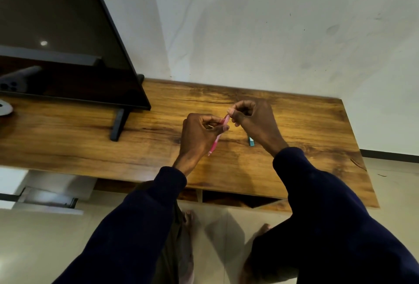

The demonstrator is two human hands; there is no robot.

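A pink pen [214, 144] is held above the wooden table top [306, 125], its tip pointing down toward me. My left hand [198, 135] grips the pen's barrel around the middle. My right hand [254, 118] pinches the pen's upper end between thumb and forefinger. A small teal object [251, 141] lies on the table just below my right wrist, partly hidden by it.
A black flat screen [68, 41] on a dark foot [119, 125] stands at the left of the table. A white round object [4, 107] lies at the far left edge. A white wall rises behind. Tiled floor and my bare feet show below.
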